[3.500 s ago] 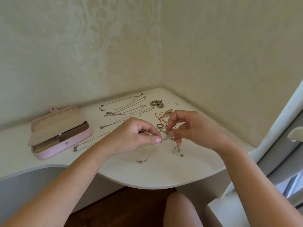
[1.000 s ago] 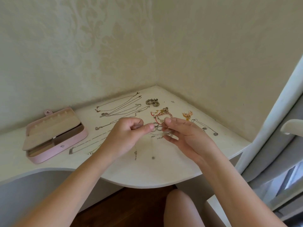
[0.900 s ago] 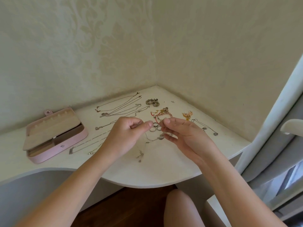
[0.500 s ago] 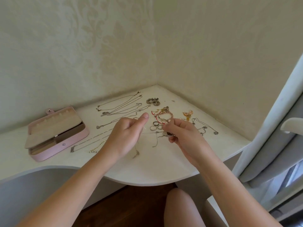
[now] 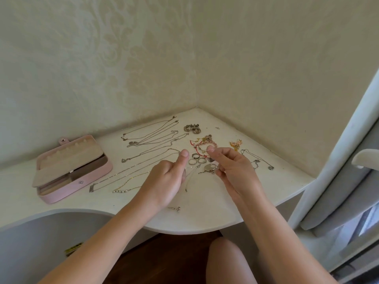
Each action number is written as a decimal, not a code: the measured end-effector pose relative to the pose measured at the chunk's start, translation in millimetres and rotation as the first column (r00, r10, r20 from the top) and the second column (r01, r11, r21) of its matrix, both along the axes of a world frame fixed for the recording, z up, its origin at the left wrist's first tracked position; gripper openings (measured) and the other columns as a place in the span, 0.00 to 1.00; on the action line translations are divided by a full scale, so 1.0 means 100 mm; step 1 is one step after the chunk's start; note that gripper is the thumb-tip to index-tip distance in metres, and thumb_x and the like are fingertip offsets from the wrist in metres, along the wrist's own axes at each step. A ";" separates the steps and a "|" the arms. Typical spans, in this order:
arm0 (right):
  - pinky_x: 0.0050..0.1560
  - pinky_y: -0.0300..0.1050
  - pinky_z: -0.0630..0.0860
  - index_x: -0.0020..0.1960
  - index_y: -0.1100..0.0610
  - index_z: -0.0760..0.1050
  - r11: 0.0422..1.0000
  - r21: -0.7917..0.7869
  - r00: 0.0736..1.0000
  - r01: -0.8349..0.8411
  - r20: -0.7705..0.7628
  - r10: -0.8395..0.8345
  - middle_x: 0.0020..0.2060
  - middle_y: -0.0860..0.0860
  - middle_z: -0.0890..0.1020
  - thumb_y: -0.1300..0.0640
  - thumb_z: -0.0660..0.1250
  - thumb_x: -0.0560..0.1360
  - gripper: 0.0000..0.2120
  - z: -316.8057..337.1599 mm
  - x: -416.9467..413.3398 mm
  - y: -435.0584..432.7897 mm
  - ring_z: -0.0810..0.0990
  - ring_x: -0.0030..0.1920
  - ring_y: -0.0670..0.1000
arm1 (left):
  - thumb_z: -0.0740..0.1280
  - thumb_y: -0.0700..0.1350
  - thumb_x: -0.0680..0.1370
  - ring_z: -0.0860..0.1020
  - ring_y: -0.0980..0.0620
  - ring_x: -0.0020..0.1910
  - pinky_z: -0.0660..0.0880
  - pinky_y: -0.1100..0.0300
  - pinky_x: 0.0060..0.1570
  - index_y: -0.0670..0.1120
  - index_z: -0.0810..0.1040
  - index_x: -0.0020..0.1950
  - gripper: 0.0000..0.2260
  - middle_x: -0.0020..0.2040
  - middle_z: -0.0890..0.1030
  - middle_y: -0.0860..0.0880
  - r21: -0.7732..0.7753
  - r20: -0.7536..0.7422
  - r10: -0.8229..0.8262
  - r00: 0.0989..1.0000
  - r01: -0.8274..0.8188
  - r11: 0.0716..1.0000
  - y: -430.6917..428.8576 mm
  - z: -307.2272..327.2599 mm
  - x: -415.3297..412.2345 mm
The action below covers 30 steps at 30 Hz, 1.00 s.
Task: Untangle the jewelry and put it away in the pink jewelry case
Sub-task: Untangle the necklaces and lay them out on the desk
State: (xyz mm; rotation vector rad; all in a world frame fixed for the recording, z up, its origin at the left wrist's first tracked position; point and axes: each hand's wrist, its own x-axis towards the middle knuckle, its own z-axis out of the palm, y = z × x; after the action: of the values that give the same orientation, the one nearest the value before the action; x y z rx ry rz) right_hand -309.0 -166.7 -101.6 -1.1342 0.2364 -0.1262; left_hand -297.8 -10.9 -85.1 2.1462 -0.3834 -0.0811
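From my remote seat I see both hands raised just above the white corner table, close together. The left hand has its fingers curled and its thumb pointing up. A fine silver chain comes out from its curled fingers and hangs down blurred, so I read it as gripped there, though the exact pinch is hidden. The right hand curls its lower fingers round a round silver disc pendant, with thumb and forefinger pressed together above it. I cannot tell whether the chain runs to that pinch.

The pink jewelry case lies open at the left of the table, well apart from the hands, with a beige padded flap folded across its top. Between the case and the hands, several thin silver necklaces are laid out in rough lines, and a short chain with small pearls sits nearest the case.

Beyond the hands lie three silver rings, a pink bead bracelet with red cord and a grey beaded piece. To the right are small orange-gold earrings and a silver necklace with a dark pendant. A small silver piece rests near the table's front edge.
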 end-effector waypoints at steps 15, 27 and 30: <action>0.42 0.38 0.81 0.42 0.60 0.83 0.981 0.082 0.984 -0.178 0.012 0.178 0.35 0.52 0.84 0.61 0.71 0.69 0.04 0.00 0.02 -0.04 0.81 0.35 0.47 | 0.53 0.59 0.80 0.65 0.59 0.20 0.62 0.70 0.26 0.46 0.67 0.24 0.28 0.19 0.66 0.53 -0.054 0.045 0.051 0.998 -0.048 0.997 -0.05 0.05 0.01; 0.55 0.46 0.76 0.41 0.59 0.77 0.923 0.168 0.937 -0.346 0.102 0.333 0.34 0.51 0.78 0.55 0.67 0.70 0.07 0.05 0.02 -0.10 0.79 0.37 0.49 | 0.46 0.69 0.74 0.65 0.57 0.19 0.62 0.63 0.28 0.43 0.73 0.28 0.35 0.19 0.68 0.52 0.043 -0.118 0.118 0.986 -0.113 0.993 -0.01 0.07 0.09; 0.57 0.47 0.73 0.39 0.58 0.76 0.888 0.200 0.908 -0.415 0.144 0.393 0.36 0.50 0.77 0.56 0.66 0.71 0.06 0.06 0.02 -0.09 0.77 0.39 0.49 | 0.45 0.74 0.67 0.59 0.54 0.20 0.56 0.62 0.24 0.43 0.73 0.31 0.36 0.21 0.64 0.50 -0.069 -0.346 0.012 0.938 -0.038 0.997 -0.01 0.09 0.07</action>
State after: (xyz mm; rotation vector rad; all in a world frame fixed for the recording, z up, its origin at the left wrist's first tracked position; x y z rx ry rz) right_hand -306.8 -175.6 -95.7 -0.9242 -0.0786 0.2120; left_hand -290.5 -12.1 -76.2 2.0128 -0.1508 -0.4179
